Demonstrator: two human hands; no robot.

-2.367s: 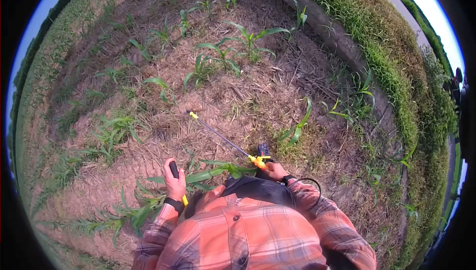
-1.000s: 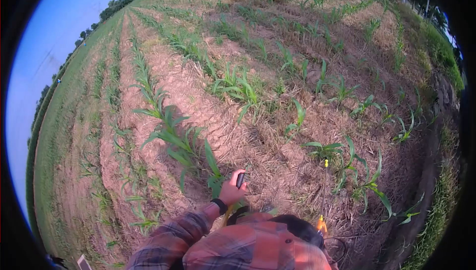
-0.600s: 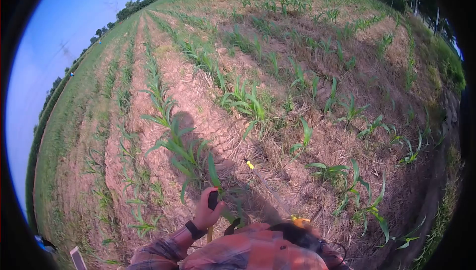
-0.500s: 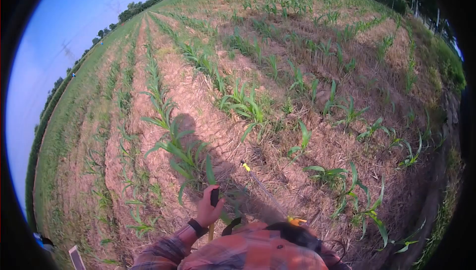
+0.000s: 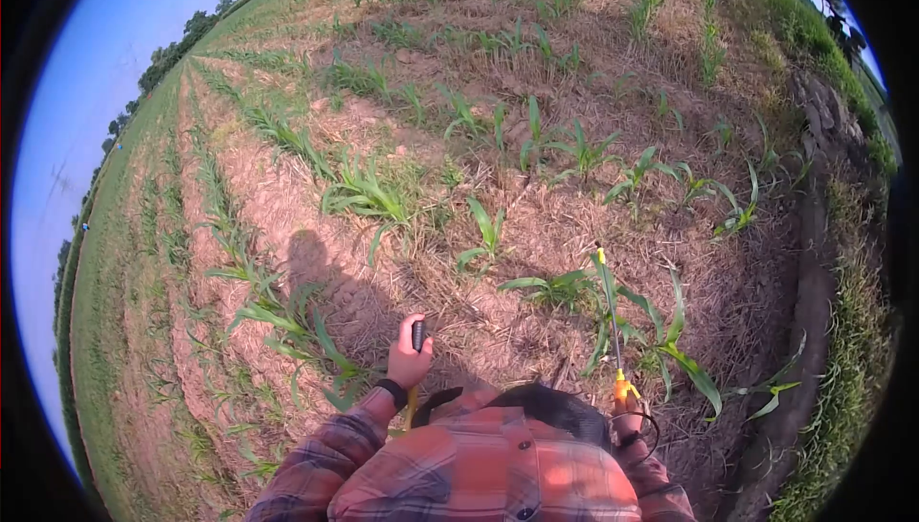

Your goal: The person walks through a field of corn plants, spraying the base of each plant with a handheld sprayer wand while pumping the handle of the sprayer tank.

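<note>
My left hand (image 5: 409,362) is closed around the black grip of a pump lever (image 5: 418,334), and a yellow rod runs down from it beside my body. A dark band circles that wrist. Low on the right, my right hand (image 5: 627,420) wraps the yellow-orange handle of a spray wand (image 5: 616,340). The wand's thin metal tube points forward, and its yellow nozzle is close to the leaves of a young corn plant (image 5: 674,348). A black hose loops beside the right wrist. Whatever the lever connects to is out of sight.
Rows of young corn (image 5: 364,192) stand in dry, straw-covered soil. A shallow ditch (image 5: 809,302) and a grassy bank (image 5: 833,397) run along the right side. Corn leaves (image 5: 302,330) lie close to my left hand. My shadow (image 5: 311,268) falls ahead.
The view has turned to the right. The spray wand has swung right, from pointing left to nearly straight ahead, and my right hand has come into sight. My left hand stays on the lever.
</note>
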